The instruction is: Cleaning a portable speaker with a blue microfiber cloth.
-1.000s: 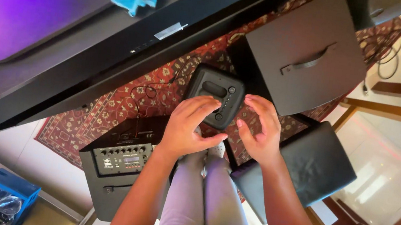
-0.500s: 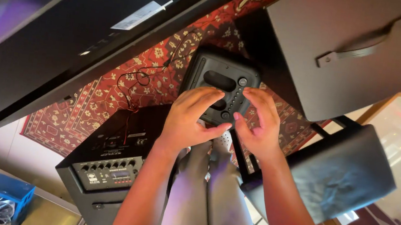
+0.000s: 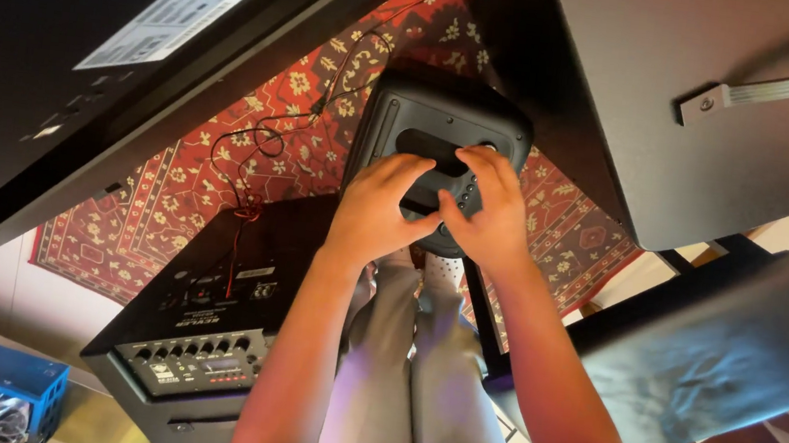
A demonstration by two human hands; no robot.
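**Both hands on the back of the speaker**

The dark speaker (image 3: 442, 148) stands on the patterned red rug (image 3: 179, 197), its rear panel facing me, near the rug's far edge under the black desk (image 3: 82, 97). My left hand (image 3: 379, 205) and right hand (image 3: 487, 212) both press on that panel, fingers (image 3: 465, 165) curled narrow over the small round buttons beside the recessed handle. I'd judge light, steady pressure best, thumbs braced. An amplifier (image 3: 204, 329) sits just left of my knees, a grey stool (image 3: 696, 355) right.
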